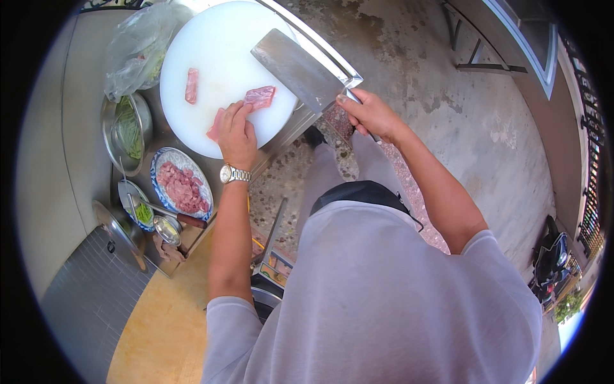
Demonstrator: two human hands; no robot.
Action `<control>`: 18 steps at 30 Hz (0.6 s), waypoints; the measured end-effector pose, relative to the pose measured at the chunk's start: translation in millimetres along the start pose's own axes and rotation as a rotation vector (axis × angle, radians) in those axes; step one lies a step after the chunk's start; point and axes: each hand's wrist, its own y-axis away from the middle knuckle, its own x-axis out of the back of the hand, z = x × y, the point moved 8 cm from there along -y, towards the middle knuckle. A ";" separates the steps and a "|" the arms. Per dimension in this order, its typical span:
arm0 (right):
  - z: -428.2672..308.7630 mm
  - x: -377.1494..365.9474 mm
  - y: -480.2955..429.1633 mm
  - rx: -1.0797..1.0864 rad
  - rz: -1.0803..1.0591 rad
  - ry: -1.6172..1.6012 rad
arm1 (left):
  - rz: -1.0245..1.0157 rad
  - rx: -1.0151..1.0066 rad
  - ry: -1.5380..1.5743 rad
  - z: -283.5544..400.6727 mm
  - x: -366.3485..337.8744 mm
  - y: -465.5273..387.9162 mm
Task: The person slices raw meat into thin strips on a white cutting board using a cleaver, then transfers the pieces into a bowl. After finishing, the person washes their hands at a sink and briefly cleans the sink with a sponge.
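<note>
My right hand (371,114) grips the handle of a broad Chinese cleaver (300,69), its blade held flat over the right side of a round white cutting board (211,43). On that board, the fingertips of my left hand (238,137) touch the near end of a raw meat piece (260,97). A second, paler meat piece (214,128) lies partly hidden beside and under the same hand. Whether the fingers pinch either piece is unclear. Farther left rests a narrow strip of raw meat (191,86), apart from both hands.
Left of the board are a clear plastic bag (139,53), a steel bowl of green vegetables (144,108) and a blue-rimmed plate of cut meat (207,192). A small dish of chopped greens (148,223), a wooden-handled utensil (193,221) and a metal lid (117,233) crowd nearby. The counter's metal edge (283,144) runs beside the board.
</note>
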 end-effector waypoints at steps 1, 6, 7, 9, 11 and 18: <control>-9.4 -1.3 -1.8 0.046 -0.005 0.008 | 0.016 -0.038 0.002 -2.6 8.1 -3.3; -22.9 -14.6 -10.6 0.006 -0.039 0.083 | 0.110 0.026 0.019 6.8 26.0 -6.4; -21.9 -16.3 -12.5 -0.017 -0.025 0.099 | 0.158 0.047 0.031 13.1 24.4 -6.2; -23.8 -22.0 -16.1 -0.001 -0.025 0.084 | 0.109 0.145 0.050 17.0 5.7 -10.8; -23.7 -26.0 -20.3 -0.004 -0.018 0.081 | 0.143 0.205 0.120 16.5 -2.8 -13.7; -33.1 -30.6 -30.5 0.019 -0.052 0.138 | 0.019 0.025 0.099 19.3 2.2 -17.7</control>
